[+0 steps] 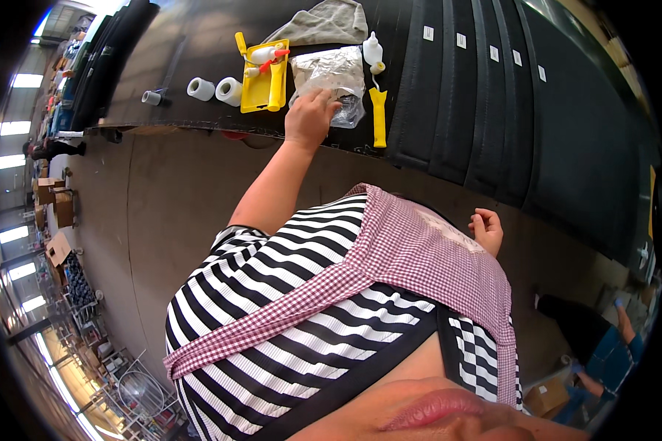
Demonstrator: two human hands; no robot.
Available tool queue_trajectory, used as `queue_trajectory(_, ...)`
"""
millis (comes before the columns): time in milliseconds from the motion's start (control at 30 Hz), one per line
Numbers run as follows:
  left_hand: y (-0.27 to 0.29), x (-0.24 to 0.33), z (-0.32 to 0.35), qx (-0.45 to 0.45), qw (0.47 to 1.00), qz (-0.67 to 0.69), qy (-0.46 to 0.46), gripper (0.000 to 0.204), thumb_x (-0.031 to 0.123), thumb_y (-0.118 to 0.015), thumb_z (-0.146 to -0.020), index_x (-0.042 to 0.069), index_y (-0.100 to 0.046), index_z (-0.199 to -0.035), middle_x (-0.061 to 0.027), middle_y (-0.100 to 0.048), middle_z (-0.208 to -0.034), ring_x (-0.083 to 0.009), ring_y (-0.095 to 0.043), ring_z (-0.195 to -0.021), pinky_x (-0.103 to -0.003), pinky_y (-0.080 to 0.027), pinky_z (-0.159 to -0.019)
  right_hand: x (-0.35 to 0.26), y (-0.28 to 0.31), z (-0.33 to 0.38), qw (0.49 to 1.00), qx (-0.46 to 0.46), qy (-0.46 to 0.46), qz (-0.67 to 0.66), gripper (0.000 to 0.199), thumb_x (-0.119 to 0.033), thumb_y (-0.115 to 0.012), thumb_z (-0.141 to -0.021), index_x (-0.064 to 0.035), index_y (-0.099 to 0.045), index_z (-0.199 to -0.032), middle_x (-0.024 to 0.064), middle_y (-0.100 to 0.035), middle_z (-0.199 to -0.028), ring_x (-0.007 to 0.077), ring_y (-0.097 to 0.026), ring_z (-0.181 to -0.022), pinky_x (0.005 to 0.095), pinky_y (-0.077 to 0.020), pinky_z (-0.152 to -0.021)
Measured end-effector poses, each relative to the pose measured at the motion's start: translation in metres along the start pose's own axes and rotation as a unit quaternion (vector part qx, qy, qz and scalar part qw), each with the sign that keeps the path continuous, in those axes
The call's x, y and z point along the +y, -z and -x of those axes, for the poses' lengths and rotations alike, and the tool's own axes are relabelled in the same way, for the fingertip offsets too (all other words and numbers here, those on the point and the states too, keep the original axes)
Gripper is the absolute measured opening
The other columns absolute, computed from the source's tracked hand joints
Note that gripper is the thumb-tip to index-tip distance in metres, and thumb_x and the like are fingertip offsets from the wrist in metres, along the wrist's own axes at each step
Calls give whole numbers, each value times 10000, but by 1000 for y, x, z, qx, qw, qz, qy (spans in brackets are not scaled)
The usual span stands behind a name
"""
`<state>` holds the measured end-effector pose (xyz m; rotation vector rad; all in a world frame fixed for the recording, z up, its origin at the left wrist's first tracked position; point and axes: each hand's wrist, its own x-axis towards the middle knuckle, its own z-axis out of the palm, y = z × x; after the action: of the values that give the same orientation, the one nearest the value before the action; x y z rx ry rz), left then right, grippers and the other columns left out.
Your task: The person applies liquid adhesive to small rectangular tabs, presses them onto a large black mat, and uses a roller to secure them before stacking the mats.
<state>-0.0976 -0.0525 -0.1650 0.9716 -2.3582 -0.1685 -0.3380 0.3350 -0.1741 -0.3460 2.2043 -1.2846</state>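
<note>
Left hand [310, 116] rests fingers-spread on clear plastic bag [331, 79], far on the tabletop [162, 44], right of yellow tray [261, 92]. Bag likely light, crinkly, slippery; pinch an edge. Right hand [487, 229] loosely curled, empty.

The left hand [311, 116] reaches out to a dark work surface [198, 44] and rests its fingers on a crinkled clear plastic bag [332, 79]. Just beside the bag lies a yellow tray [263, 87] holding a small roller, with 2 white roller sleeves [215, 89] to its far side. A yellow-handled tool [379, 116] and a white bottle [373, 50] lie near the bag's other edge, a grey cloth [327, 22] behind. The right hand [487, 229] hangs loosely curled beside a checked apron [419, 257], holding nothing.
</note>
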Motion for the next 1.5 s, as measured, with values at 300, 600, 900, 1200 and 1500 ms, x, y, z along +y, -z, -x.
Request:
queue_trajectory(300, 24, -27, -28, -79, 988, 111, 69, 284, 100, -692, -841, 99, -692, -1125, -123, -665, -1042, -311, -613, -1071, -398, -496, -895, 8, -12, -4, 999, -43, 4, -9, 153, -108, -639, -972, -40, -663, -1106, 33, -681, -922, 92, -615, -774, 236, -516, -716)
queue_trajectory(600, 48, 7, -13, -347, 935, -54, -53, 265, 287, -751, -825, 107, -745, -1019, -112, -618, -1080, -309, -590, -1114, -405, -482, -956, 25, -19, 3, 999, -20, 22, -44, 131, -83, -652, -945, -31, -676, -1062, 39, -672, -896, 94, -620, -755, 253, -525, -695)
queue_trajectory(900, -14, -26, -17, -237, 965, 34, -109, 342, -20, -495, -848, 116, -676, -1104, -135, -599, -1186, -352, -582, -1099, -424, -477, -956, 2, -10, 8, 999, 2, 27, -39, 164, -141, -668, -930, -37, -676, -1056, 63, -694, -920, 139, -653, -838, 283, -535, -761)
queue_trajectory(1200, 73, 35, -59, -383, 913, -33, -135, 321, 91, -687, -848, 52, -681, -1167, -145, -629, -1229, -356, -597, -1138, -411, -481, -967, 29, 15, 21, 983, 135, 15, -120, 114, -104, -623, -947, -38, -667, -1028, 25, -663, -847, 83, -601, -711, 239, -502, -641)
queue_trajectory(1500, 2, 176, -11, -430, 392, 516, 629, 321, 180, -595, -1008, -15, -614, -1262, -184, -669, -1246, -278, -691, -1072, -376, -568, -945, 72, 174, -52, 860, 228, -13, -457, 311, -101, -577, -992, -26, -575, -1293, 117, -698, -1044, 193, -689, -917, 292, -540, -754)
